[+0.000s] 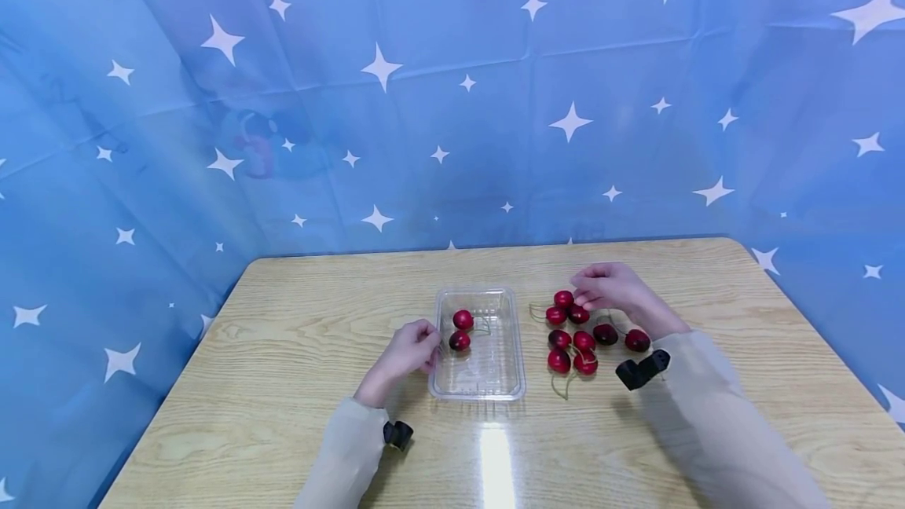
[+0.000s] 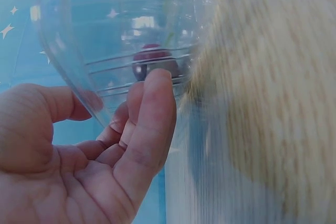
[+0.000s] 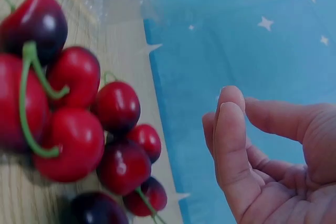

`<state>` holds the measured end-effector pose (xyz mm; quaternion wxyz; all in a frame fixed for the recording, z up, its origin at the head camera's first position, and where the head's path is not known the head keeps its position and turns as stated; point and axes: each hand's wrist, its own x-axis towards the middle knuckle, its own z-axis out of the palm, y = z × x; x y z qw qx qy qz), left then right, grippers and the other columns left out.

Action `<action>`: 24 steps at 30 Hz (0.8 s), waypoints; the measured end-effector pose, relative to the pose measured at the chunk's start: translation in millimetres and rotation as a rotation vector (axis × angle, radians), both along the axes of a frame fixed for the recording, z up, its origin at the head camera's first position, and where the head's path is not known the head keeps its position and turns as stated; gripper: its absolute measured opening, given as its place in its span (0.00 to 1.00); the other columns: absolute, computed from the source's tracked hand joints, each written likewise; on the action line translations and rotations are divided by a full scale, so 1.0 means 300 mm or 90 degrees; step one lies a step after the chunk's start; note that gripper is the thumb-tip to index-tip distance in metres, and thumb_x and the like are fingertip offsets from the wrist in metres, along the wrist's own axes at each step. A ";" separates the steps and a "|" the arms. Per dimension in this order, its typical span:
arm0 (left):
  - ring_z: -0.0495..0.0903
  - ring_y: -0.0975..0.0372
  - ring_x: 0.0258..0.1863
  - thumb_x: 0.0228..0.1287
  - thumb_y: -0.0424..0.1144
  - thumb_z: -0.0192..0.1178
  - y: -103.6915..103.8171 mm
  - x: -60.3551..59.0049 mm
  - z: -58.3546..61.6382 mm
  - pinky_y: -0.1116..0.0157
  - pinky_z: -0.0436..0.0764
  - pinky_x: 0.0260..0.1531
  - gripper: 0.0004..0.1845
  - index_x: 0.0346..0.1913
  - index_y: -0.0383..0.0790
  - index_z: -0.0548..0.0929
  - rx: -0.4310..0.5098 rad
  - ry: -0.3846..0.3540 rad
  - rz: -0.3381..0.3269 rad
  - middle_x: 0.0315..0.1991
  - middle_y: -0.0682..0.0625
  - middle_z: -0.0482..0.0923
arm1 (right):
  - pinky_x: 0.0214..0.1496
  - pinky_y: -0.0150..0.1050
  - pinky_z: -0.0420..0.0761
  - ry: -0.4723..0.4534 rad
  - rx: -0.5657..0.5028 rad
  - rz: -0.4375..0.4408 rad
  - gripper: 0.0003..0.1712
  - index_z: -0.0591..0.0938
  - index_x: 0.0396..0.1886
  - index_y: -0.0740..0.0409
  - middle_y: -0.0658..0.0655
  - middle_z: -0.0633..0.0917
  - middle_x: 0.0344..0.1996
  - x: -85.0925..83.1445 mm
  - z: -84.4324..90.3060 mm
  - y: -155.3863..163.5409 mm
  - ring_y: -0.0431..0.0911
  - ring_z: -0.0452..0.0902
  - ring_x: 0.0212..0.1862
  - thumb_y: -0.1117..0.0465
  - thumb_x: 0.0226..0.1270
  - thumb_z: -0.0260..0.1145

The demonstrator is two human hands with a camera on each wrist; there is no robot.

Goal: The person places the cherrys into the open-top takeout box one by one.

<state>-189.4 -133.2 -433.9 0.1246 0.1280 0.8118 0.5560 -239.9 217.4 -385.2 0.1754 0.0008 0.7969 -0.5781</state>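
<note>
A clear plastic box [image 1: 478,391] stands on the table with two dark red cherries [image 1: 462,331] in it, one with a green stem. My left hand [image 1: 406,352] grips its left wall; in the left wrist view the thumb is at the rim and the fingers [image 2: 152,114] lie against the outside. Right of the box lies a loose group of several cherries [image 1: 559,360] with green stems. Over the far side of that group hovers my right hand [image 1: 611,289], its fingers [image 3: 231,145] loosely bent towards the thumb, with nothing seen between them.
The wooden table [image 1: 283,383] ends at a far edge in front of a blue curtain [image 1: 424,116] with white stars. Two dark cherries [image 1: 621,336] lie under the right wrist. Black camera mounts [image 1: 642,370] sit on both wrists.
</note>
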 end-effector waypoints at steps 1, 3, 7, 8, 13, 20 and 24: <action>0.76 0.62 0.19 0.68 0.33 0.46 0.003 -0.002 -0.002 0.64 0.83 0.23 0.11 0.35 0.26 0.73 -0.006 -0.013 0.011 0.22 0.45 0.74 | 0.39 0.37 0.84 -0.001 0.001 -0.003 0.25 0.66 0.56 0.78 0.60 0.83 0.33 -0.003 -0.003 0.007 0.39 0.80 0.30 0.59 0.70 0.55; 0.75 0.63 0.19 0.68 0.32 0.46 0.006 -0.006 -0.004 0.63 0.84 0.23 0.10 0.36 0.25 0.73 -0.017 -0.018 0.018 0.23 0.44 0.74 | 0.39 0.36 0.84 0.000 0.006 -0.007 0.26 0.66 0.56 0.78 0.60 0.83 0.33 -0.006 -0.008 0.021 0.39 0.80 0.30 0.59 0.70 0.55; 0.76 0.62 0.19 0.68 0.30 0.46 0.010 0.000 0.013 0.59 0.84 0.24 0.10 0.36 0.23 0.72 -0.018 -0.026 0.022 0.23 0.41 0.75 | 0.38 0.35 0.84 -0.004 0.001 -0.019 0.26 0.65 0.56 0.79 0.58 0.83 0.30 -0.014 -0.021 0.047 0.39 0.80 0.29 0.60 0.70 0.55; 0.77 0.61 0.19 0.68 0.30 0.46 0.012 0.007 0.027 0.58 0.84 0.25 0.10 0.36 0.22 0.72 -0.017 -0.025 0.020 0.23 0.40 0.75 | 0.37 0.35 0.84 -0.006 -0.002 -0.021 0.26 0.65 0.56 0.79 0.57 0.83 0.29 -0.015 -0.023 0.052 0.39 0.80 0.29 0.60 0.70 0.55; 0.78 0.58 0.20 0.68 0.28 0.45 0.021 0.045 0.102 0.56 0.84 0.26 0.10 0.36 0.20 0.72 -0.022 -0.020 0.011 0.23 0.36 0.75 | 0.37 0.34 0.84 -0.016 -0.013 -0.030 0.27 0.64 0.57 0.79 0.54 0.82 0.28 -0.018 -0.033 0.077 0.38 0.80 0.28 0.60 0.71 0.55; 0.78 0.60 0.20 0.68 0.28 0.45 0.022 0.058 0.120 0.57 0.84 0.27 0.10 0.36 0.20 0.71 -0.027 -0.016 0.004 0.23 0.37 0.74 | 0.37 0.33 0.83 -0.030 -0.008 -0.057 0.26 0.63 0.56 0.79 0.54 0.82 0.27 -0.027 -0.055 0.116 0.38 0.80 0.29 0.61 0.71 0.54; 0.78 0.60 0.20 0.68 0.28 0.45 0.022 0.056 0.117 0.56 0.84 0.27 0.10 0.35 0.21 0.71 -0.026 -0.017 0.003 0.22 0.37 0.74 | 0.36 0.32 0.83 -0.037 -0.004 -0.065 0.27 0.62 0.58 0.81 0.51 0.82 0.25 -0.034 -0.072 0.139 0.37 0.79 0.28 0.61 0.71 0.54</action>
